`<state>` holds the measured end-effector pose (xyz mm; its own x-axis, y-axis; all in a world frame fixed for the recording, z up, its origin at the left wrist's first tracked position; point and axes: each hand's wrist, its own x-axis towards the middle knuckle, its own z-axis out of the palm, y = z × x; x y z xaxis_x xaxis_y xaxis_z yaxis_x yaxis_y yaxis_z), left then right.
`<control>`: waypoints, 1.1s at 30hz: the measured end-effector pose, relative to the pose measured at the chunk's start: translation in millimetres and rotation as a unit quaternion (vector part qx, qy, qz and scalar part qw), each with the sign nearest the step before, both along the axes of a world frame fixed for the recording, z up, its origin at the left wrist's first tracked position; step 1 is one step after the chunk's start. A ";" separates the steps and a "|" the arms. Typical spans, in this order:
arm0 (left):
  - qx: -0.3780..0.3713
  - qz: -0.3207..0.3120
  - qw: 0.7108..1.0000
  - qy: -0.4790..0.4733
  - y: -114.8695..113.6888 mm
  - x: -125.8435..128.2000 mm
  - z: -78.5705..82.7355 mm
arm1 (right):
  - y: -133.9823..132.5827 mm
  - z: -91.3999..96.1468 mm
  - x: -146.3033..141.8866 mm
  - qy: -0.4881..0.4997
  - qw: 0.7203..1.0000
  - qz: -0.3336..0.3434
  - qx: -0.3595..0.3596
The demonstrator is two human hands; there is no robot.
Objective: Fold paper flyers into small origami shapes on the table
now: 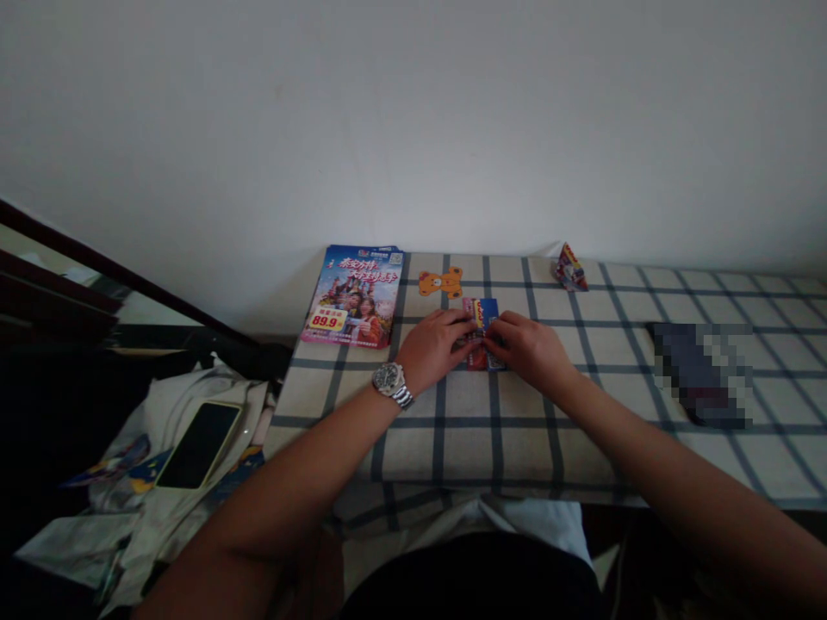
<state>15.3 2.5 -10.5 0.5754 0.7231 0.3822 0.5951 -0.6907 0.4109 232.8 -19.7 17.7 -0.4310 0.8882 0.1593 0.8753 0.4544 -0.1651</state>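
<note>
A narrow folded flyer, blue and red with print on it, lies on the checked tablecloth between my hands. My left hand presses on its left side, fingers curled together at the edge. From the right, my right hand pinches the flyer near its middle, fingertips close to those of the left. Parts of the flyer are covered by my fingers. Left of my hands sits a stack of flyers showing a large 89.9. A flat orange bear-shaped piece lies just beyond my left hand.
A small folded paper shape stands near the wall at the back. On the right of the checked tablecloth is a dark, partly pixelated flat object. Below the left edge, a phone rests on crumpled pale bags.
</note>
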 end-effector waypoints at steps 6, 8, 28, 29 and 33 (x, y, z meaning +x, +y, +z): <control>0.001 0.000 1.000 0.005 0.3 0.1 -0.3 | 10.0 -0.2 -5.5 -0.024 0.999 -0.025 0.013; 0.000 -0.001 1.000 0.006 0.3 0.0 -0.2 | 15.7 0.4 -7.2 -0.031 0.999 -0.033 0.012; -0.002 -0.005 1.000 0.000 -0.2 -1.0 -0.4 | 61.1 -2.7 -16.3 -0.049 0.995 -0.079 0.047; -0.002 -0.004 1.000 0.001 -0.3 -1.0 -0.2 | 61.5 -2.4 -17.4 -0.051 0.994 -0.082 0.047; -0.003 -0.006 1.000 0.002 -0.1 -1.2 0.0 | 62.9 -3.9 -19.7 -0.050 0.993 -0.090 0.054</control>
<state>14.1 2.4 -10.6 0.5864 0.7179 0.3752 0.5881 -0.6958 0.4123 213.0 43.2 13.9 -0.2857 0.9322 0.2225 0.9534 0.2999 -0.0326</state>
